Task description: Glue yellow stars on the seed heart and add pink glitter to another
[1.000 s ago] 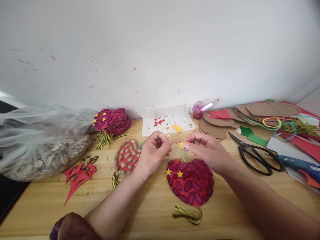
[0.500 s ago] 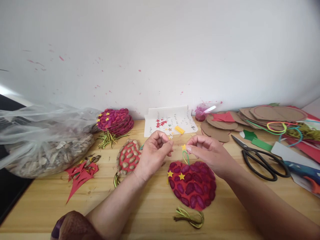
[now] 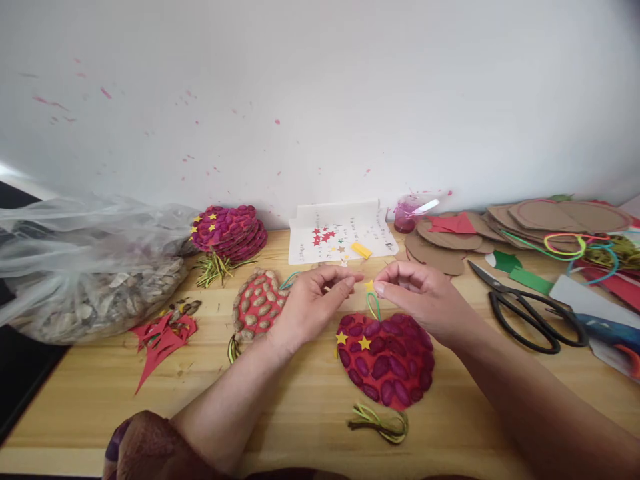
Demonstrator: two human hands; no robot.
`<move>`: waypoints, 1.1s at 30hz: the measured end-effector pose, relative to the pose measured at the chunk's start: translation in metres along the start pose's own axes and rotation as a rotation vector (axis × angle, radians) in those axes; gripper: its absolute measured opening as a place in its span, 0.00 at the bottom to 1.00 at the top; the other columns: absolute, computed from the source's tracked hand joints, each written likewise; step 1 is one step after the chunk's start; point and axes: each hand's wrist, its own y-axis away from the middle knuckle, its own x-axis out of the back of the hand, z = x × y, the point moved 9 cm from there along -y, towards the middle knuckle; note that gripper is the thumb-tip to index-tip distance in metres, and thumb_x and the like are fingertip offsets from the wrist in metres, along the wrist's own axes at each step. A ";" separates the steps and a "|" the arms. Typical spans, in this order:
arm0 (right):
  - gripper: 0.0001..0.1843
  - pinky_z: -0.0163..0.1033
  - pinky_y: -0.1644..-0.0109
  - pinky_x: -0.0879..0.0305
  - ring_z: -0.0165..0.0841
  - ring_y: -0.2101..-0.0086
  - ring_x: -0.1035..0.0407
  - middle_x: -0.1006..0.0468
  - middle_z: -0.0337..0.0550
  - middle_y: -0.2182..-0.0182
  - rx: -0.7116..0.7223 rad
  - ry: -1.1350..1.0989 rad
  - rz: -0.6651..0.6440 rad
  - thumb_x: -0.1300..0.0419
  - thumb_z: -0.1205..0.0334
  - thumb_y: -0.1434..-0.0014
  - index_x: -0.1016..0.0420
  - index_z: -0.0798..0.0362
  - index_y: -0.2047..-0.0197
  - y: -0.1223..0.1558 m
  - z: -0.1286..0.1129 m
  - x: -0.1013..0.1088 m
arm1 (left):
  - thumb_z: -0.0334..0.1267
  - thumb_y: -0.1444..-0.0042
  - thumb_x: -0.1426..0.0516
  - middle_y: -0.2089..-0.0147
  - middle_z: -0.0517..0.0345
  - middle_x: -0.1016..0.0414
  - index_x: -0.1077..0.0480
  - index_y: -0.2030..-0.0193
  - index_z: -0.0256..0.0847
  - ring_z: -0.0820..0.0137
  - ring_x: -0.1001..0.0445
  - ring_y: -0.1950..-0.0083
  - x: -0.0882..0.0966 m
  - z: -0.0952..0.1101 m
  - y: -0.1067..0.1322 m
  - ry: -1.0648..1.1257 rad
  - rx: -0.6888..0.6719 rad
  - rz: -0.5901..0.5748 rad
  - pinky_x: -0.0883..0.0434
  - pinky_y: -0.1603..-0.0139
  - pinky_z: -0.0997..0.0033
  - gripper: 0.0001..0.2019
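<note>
A red heart-shaped ornament point(image 3: 387, 360) covered with dark red seeds and two yellow stars lies flat on the wooden table point(image 3: 90, 407); it has a green loop at its top and a yellow-green tassel point(image 3: 380, 425) below. My right hand point(image 3: 417, 297) pinches a small yellow star point(image 3: 369, 286) just above the loop. My left hand point(image 3: 313, 303) is closed in a pinch, its fingertips close to the star; what it holds is too small to see.
A second red ornament with pale seeds point(image 3: 256, 307) lies left of my hand. Finished ornaments are stacked point(image 3: 227, 230) by the wall. A plastic bag of seeds point(image 3: 85, 280) sits far left. Black scissors point(image 3: 525, 313), cardboard cutouts point(image 3: 545, 217) and a star sheet point(image 3: 340, 233) lie behind and right.
My hands have come a little closer together over the ornament's loop. The camera shifted slightly; the ornament has stayed flat on the table.
</note>
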 end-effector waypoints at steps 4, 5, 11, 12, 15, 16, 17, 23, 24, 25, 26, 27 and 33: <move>0.12 0.37 0.69 0.40 0.30 0.73 0.37 0.27 0.37 0.75 0.002 0.002 0.001 0.33 0.52 0.46 0.23 0.51 0.69 0.000 -0.001 0.001 | 0.50 0.39 0.38 0.72 0.58 0.24 0.19 0.64 0.40 0.71 0.31 0.71 0.005 -0.004 -0.001 -0.035 0.023 0.044 0.35 0.71 0.73 0.15; 0.11 0.37 0.69 0.41 0.30 0.74 0.37 0.28 0.37 0.75 0.000 0.001 -0.001 0.33 0.52 0.45 0.23 0.51 0.69 0.001 -0.002 0.001 | 0.52 0.38 0.39 0.74 0.59 0.25 0.19 0.66 0.40 0.71 0.32 0.73 0.007 -0.005 -0.001 -0.059 0.024 0.053 0.36 0.72 0.72 0.17; 0.12 0.38 0.67 0.39 0.30 0.72 0.36 0.27 0.38 0.73 0.003 0.032 0.015 0.34 0.51 0.45 0.23 0.51 0.68 -0.001 0.001 0.004 | 0.37 0.34 0.43 0.59 0.53 0.16 0.19 0.55 0.42 0.63 0.22 0.57 0.021 0.005 -0.006 -0.400 -0.188 0.133 0.28 0.51 0.64 0.10; 0.12 0.38 0.67 0.39 0.31 0.72 0.36 0.26 0.39 0.73 0.004 0.053 0.025 0.34 0.51 0.45 0.23 0.51 0.68 -0.001 0.001 0.006 | 0.33 0.35 0.43 0.56 0.52 0.16 0.19 0.53 0.42 0.62 0.22 0.53 0.022 0.007 -0.006 -0.503 -0.233 0.146 0.29 0.48 0.62 0.10; 0.12 0.39 0.68 0.40 0.31 0.73 0.36 0.25 0.39 0.73 0.006 0.120 0.069 0.34 0.51 0.46 0.23 0.51 0.68 -0.003 -0.001 0.013 | 0.29 0.38 0.41 0.56 0.50 0.16 0.19 0.55 0.42 0.57 0.24 0.51 0.021 0.004 -0.009 -0.758 -0.285 0.119 0.30 0.46 0.56 0.10; 0.12 0.39 0.69 0.40 0.31 0.74 0.37 0.25 0.40 0.73 0.011 0.137 0.087 0.34 0.51 0.46 0.23 0.51 0.68 -0.003 -0.002 0.015 | 0.29 0.39 0.40 0.56 0.50 0.17 0.19 0.56 0.43 0.56 0.25 0.51 0.019 0.002 -0.010 -0.810 -0.285 0.092 0.30 0.46 0.55 0.09; 0.11 0.39 0.69 0.41 0.31 0.74 0.37 0.24 0.40 0.73 0.013 0.151 0.099 0.35 0.52 0.46 0.23 0.51 0.68 -0.004 -0.003 0.017 | 0.30 0.39 0.39 0.56 0.51 0.17 0.19 0.57 0.43 0.56 0.25 0.51 0.017 0.000 -0.011 -0.850 -0.279 0.064 0.31 0.46 0.54 0.09; 0.12 0.39 0.69 0.40 0.30 0.75 0.36 0.23 0.40 0.73 0.033 0.217 0.116 0.36 0.51 0.46 0.21 0.52 0.67 -0.005 -0.004 0.020 | 0.37 0.39 0.35 0.52 0.51 0.18 0.18 0.54 0.47 0.53 0.30 0.46 0.007 -0.009 -0.012 -1.007 -0.171 -0.006 0.36 0.46 0.51 0.08; 0.12 0.39 0.69 0.39 0.31 0.74 0.35 0.23 0.40 0.73 0.040 0.222 0.115 0.36 0.51 0.45 0.21 0.52 0.67 -0.005 -0.004 0.019 | 0.39 0.39 0.35 0.52 0.52 0.18 0.18 0.54 0.47 0.54 0.30 0.45 0.006 -0.011 -0.013 -1.019 -0.159 -0.011 0.36 0.46 0.51 0.08; 0.13 0.39 0.68 0.39 0.31 0.73 0.34 0.22 0.40 0.72 0.045 0.225 0.113 0.36 0.51 0.45 0.21 0.52 0.66 -0.005 -0.004 0.019 | 0.39 0.39 0.35 0.51 0.53 0.18 0.18 0.54 0.48 0.54 0.30 0.45 0.005 -0.012 -0.014 -1.026 -0.154 -0.014 0.37 0.46 0.52 0.08; 0.13 0.39 0.68 0.38 0.31 0.73 0.34 0.22 0.40 0.72 0.049 0.228 0.112 0.36 0.50 0.45 0.21 0.52 0.66 -0.005 -0.003 0.019 | 0.40 0.39 0.35 0.52 0.54 0.18 0.18 0.54 0.48 0.55 0.31 0.45 0.005 -0.013 -0.014 -1.030 -0.152 -0.016 0.38 0.46 0.52 0.08; 0.13 0.39 0.67 0.38 0.31 0.73 0.34 0.22 0.40 0.72 0.051 0.231 0.110 0.36 0.50 0.46 0.21 0.52 0.66 -0.005 -0.003 0.018 | 0.40 0.39 0.34 0.52 0.55 0.18 0.18 0.54 0.49 0.55 0.31 0.45 0.004 -0.015 -0.015 -1.032 -0.153 -0.014 0.38 0.46 0.53 0.07; 0.12 0.38 0.69 0.41 0.30 0.75 0.36 0.24 0.38 0.74 0.055 0.247 0.092 0.37 0.51 0.46 0.21 0.52 0.67 -0.005 -0.003 0.015 | 0.39 0.39 0.35 0.55 0.57 0.17 0.17 0.57 0.51 0.57 0.31 0.46 0.005 -0.017 -0.018 -1.036 -0.165 0.016 0.40 0.47 0.53 0.05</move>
